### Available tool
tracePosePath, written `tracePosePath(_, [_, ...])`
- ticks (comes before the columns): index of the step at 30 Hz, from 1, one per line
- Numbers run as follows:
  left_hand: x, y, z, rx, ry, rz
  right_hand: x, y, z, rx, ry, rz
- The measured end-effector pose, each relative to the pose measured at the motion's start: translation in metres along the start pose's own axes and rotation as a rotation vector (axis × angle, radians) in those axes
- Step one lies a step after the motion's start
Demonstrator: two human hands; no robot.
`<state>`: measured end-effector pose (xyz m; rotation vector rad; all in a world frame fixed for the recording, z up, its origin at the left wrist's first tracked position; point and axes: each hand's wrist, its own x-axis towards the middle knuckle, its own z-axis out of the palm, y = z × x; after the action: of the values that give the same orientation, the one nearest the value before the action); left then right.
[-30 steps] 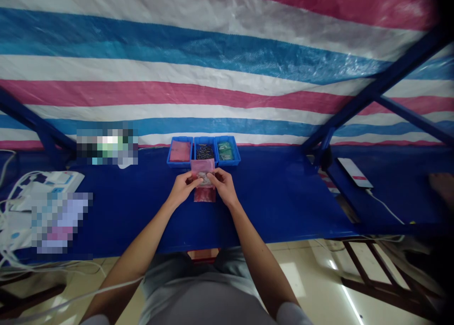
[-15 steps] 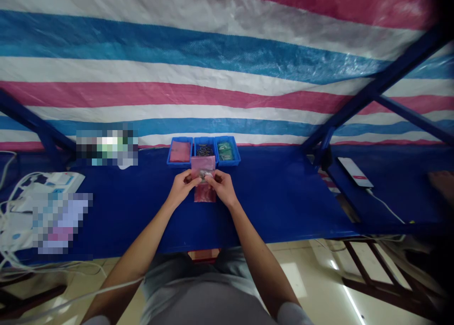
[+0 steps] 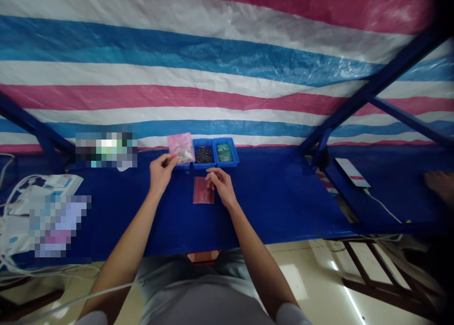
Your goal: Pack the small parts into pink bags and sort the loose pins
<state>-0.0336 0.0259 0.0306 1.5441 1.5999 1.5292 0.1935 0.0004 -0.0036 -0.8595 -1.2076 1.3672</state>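
Note:
My left hand (image 3: 162, 172) pinches the lower edge of a pink plastic bag (image 3: 180, 146) with small pale contents. The bag is raised over the left blue tray, hiding most of it. My right hand (image 3: 222, 183) holds nothing, its fingers apart and partly curled above the right side of a second pink bag (image 3: 203, 192), which lies flat on the blue table. Whether the fingertips touch that bag I cannot tell. Just beyond my right hand, the middle blue tray holds dark screws (image 3: 204, 154), and the right one holds small green packets (image 3: 224, 152).
A white power strip with tangled cables (image 3: 67, 180) lies at the left of the blue table (image 3: 280, 197). A phone (image 3: 352, 172) on a charging cable rests at the right. Another person's hand (image 3: 440, 185) shows at the right edge. Blue metal bars (image 3: 376, 86) slant up on both sides.
Both hands held the filled pink bag in the middle. My left hand has carried it left and away to the left tray; my right hand has let go and opened.

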Motion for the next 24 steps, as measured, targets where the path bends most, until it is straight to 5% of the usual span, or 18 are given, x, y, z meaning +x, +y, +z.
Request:
tracePosePath(6, [0.054,-0.021,-0.025,0.357,-0.314,-0.099,-0.001,0.001,0.000,-0.027,-0.033,0.021])
tracePosePath(12, [0.050,-0.015,-0.023,0.665,-0.235,0.078,0.000,0.001,-0.004,-0.160,0.053,0.009])
tracePosePath(17, [0.054,-0.011,-0.012,0.827,-0.469,0.246,0.000,0.006,-0.013,-0.632,0.155,-0.072])
tracePosePath(20, [0.058,-0.014,-0.007,0.943,-0.628,0.117,0.000,0.011,-0.017,-0.941,0.111,-0.145])
tracePosePath(24, [0.057,-0.017,-0.002,1.031,-0.695,-0.005,-0.001,0.017,-0.017,-1.175,0.025,-0.128])
